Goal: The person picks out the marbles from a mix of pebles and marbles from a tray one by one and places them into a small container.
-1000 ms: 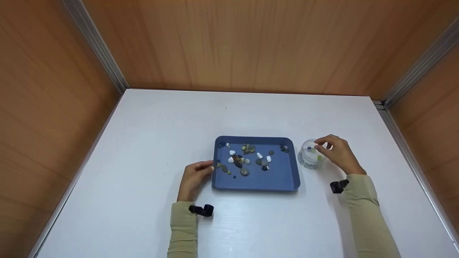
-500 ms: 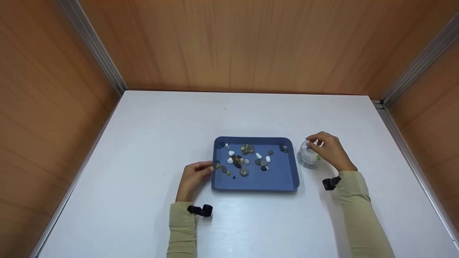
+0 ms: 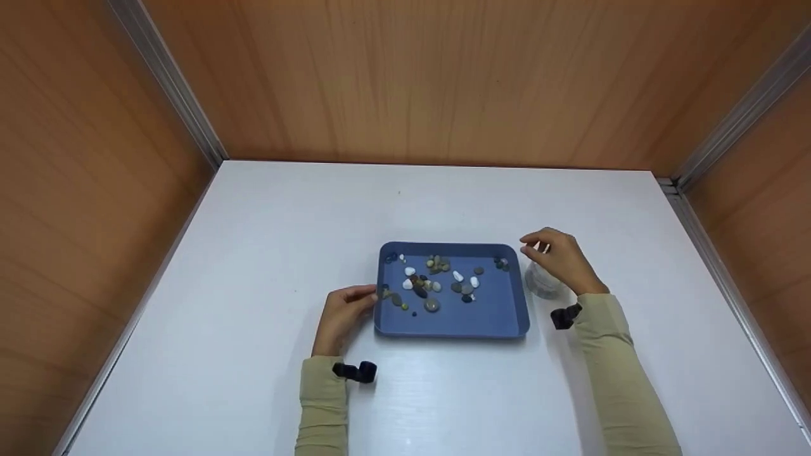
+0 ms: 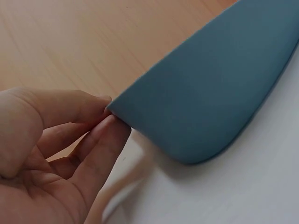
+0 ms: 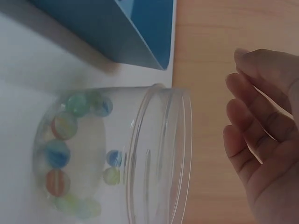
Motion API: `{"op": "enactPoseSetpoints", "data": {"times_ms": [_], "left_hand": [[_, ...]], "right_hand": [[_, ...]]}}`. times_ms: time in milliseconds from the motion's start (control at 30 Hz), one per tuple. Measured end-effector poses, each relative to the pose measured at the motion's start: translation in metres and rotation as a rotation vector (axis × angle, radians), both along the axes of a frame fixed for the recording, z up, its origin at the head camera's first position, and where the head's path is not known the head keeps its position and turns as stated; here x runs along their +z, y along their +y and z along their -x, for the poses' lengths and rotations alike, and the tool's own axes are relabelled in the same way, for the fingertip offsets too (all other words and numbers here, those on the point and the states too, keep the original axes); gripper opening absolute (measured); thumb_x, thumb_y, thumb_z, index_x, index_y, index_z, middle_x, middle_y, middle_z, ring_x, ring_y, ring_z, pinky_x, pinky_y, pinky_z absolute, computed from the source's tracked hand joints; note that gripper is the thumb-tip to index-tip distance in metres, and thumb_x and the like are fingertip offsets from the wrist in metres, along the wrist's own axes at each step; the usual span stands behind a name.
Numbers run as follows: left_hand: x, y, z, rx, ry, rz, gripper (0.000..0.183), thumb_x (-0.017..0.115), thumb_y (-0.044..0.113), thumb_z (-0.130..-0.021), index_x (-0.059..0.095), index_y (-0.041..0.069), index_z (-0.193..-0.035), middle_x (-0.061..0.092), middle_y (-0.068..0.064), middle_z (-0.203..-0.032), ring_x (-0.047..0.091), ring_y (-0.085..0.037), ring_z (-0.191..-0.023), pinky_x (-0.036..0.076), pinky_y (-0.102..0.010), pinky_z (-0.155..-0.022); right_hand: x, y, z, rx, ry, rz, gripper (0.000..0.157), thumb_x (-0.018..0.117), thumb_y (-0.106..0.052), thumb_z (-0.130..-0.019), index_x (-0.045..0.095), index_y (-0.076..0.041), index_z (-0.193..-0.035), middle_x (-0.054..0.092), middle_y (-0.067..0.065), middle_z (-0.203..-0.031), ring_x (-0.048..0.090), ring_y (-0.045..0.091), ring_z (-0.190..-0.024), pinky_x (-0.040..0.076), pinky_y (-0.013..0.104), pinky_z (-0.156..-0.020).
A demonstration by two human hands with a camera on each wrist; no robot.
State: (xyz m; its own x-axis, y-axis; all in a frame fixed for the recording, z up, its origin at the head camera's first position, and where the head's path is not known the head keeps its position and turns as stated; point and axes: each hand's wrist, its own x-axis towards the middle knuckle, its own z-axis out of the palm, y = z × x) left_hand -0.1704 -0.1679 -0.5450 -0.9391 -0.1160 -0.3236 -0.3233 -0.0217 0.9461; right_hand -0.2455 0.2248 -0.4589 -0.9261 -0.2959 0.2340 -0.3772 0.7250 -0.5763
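My left hand point(image 3: 343, 316) pinches the left wall of a blue tray point(image 3: 481, 320) between thumb and fingers; the left wrist view shows the grip at the tray's rim. Several pebbles lie in the tray, among them white pebbles point(image 3: 474, 281), grey ones and small coloured ones. My right hand point(image 3: 559, 258) hovers over a clear plastic jar point(image 3: 542, 283) right of the tray. Its fingers are loosely bent and nothing shows between them. Glass marbles point(image 5: 57, 154) lie in the jar, most at the bottom in the right wrist view. The hand partly covers the jar in the head view.
The white table point(image 3: 272, 221) carries the tray and jar. Wooden panels point(image 3: 405, 82) with metal corner posts stand behind it and at both sides. The jar stands close to the tray's right wall. A black wrist camera point(image 3: 566, 316) sits on the right cuff.
My right hand has moved left and slightly away from me, from the jar's right side to above the jar, near the tray's far right corner. My left hand keeps its hold on the tray.
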Motion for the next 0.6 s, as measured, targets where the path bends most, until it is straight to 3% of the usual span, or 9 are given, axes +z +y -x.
{"op": "enactPoseSetpoints", "data": {"times_ms": [600], "left_hand": [[0.001, -0.001, -0.002, -0.029, 0.017, 0.025, 0.026, 0.072, 0.01, -0.083, 0.071, 0.002, -0.108, 0.069, -0.012, -0.107, 0.064, -0.016, -0.092, 0.055, -0.028, -0.08]], "right_hand": [[0.003, -0.056, 0.015, 0.091, -0.089, 0.057, 0.022, 0.067, -0.014, -0.09, 0.071, -0.004, -0.11, 0.07, 0.012, -0.102, 0.062, 0.023, -0.087, 0.051, 0.035, -0.077]]}}
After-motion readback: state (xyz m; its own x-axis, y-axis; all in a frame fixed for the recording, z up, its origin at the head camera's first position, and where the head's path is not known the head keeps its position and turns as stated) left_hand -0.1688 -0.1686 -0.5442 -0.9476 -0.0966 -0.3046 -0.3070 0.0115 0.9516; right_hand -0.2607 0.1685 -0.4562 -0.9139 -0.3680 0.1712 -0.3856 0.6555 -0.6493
